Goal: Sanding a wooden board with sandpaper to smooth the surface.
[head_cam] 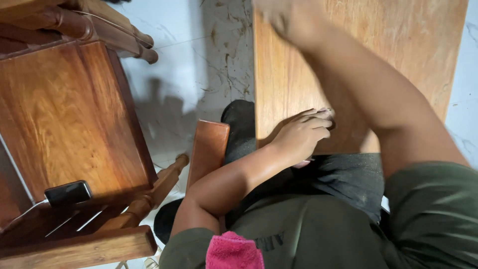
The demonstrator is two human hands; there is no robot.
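Pink cloth [234, 251]: we see it nearest the lens, against our green shirt.
Left hand [303, 134]: we curl the fingers over the near edge of the wooden table [284, 74], gripping the rim.
Right hand [289, 17]: we rest it on the tabletop toward the far edge; blurred, so we cannot tell its state.
Phone [68, 193]: dark, on the wooden chair [64, 114] at our left, well apart from both hands.

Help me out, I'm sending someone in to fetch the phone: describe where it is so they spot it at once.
Look at the wooden chair left of the table, across the strip of white floor. At the near edge of its seat lies the phone, with a thin cable running off to the left. It is the only dark, glossy slab on the reddish wood.
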